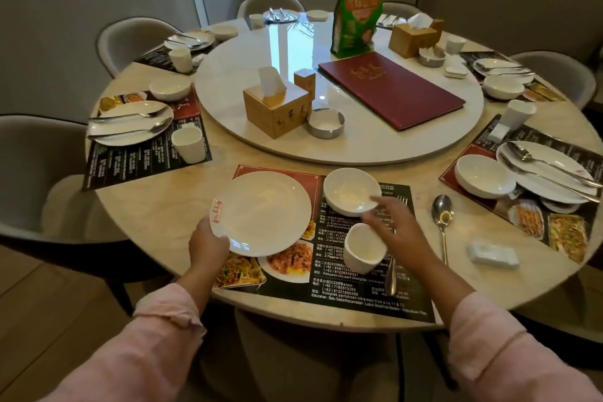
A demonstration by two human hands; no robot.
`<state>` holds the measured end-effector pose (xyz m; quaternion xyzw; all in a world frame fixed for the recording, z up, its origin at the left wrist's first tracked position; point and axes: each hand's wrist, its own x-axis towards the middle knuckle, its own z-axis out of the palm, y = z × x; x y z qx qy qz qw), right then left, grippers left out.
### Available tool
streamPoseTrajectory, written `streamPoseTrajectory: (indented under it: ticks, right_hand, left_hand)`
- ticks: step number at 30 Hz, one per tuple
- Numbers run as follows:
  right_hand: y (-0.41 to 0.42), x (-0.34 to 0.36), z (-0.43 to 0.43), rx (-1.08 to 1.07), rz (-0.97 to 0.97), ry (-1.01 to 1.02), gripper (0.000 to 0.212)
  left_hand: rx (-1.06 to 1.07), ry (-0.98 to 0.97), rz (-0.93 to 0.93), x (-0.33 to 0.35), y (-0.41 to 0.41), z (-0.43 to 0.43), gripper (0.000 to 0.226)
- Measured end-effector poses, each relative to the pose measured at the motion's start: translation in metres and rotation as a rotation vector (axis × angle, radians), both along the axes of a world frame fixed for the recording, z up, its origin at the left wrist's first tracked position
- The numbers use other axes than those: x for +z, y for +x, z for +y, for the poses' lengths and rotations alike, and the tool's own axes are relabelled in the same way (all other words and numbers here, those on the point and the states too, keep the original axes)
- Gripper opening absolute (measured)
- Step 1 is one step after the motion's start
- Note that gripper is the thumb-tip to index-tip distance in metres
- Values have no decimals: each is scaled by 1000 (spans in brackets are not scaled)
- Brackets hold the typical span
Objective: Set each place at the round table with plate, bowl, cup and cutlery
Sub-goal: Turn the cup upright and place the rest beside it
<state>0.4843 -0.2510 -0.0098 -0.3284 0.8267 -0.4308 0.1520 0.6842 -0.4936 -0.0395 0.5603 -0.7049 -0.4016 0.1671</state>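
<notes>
At lower centre, left hand [208, 240] grasps the plate [264, 212]; the released right hand [396, 225], hovering, could topple the cup [363, 248].

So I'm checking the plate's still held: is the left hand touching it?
Touching. The head view shows the left hand gripping the near-left rim of the plate, fingers under it.

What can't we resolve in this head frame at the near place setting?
- Fork: mostly hidden under the right hand and cup; only tines and handle show.
- Right hand: motion-blurred, so contact with the bowl is unclear.
- Placemat small print: too fine to read.
- Left hand fingers: hidden under the plate rim.
</notes>
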Motion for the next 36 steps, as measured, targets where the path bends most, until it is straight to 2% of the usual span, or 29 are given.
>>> streamPoseTrajectory:
  ticks: [1, 3, 6, 8, 10, 13, 18, 23, 32, 36]
  right_hand:
    - [-9, 2, -5, -103, 19, -24, 59]
    - [-30, 3, -16, -250, 12, 68, 47]
    - [-53, -4, -35, -267, -267, 244, 45]
    - [-55, -6, -46, -298, -553, 178, 43]
    - [-54, -5, -53, -342, -778, 23, 40]
    - [-59, -5, -59, -350, -911, -72, 40]
    - [-70, 10, -81, -268, -974, -99, 42]
    - [-76, 40, -141, -107, -936, -71, 38]
    - [-38, 44, -244, 43, -835, 233, 46]
    - [-26, 29, -256, 66, -802, 267, 46]
  left_hand:
    - [-11, 6, 2, 1, 1, 1, 49]
    - [-26, 23, 5, 2, 2, 4, 50]
    - [-19, 60, 27, 3, 4, 10, 51]
    - [-17, 83, 36, 4, 4, 12, 53]
    - [-7, 117, 44, 3, 6, 11, 55]
    - [14, 193, 89, 4, 9, 5, 54]
    - [38, 294, 151, 5, 10, -3, 55]
    - [48, 301, 128, 5, 17, -3, 54]
    - [48, 343, 67, 12, 32, -23, 59]
    - [16, 386, 39, 14, 31, -31, 55]
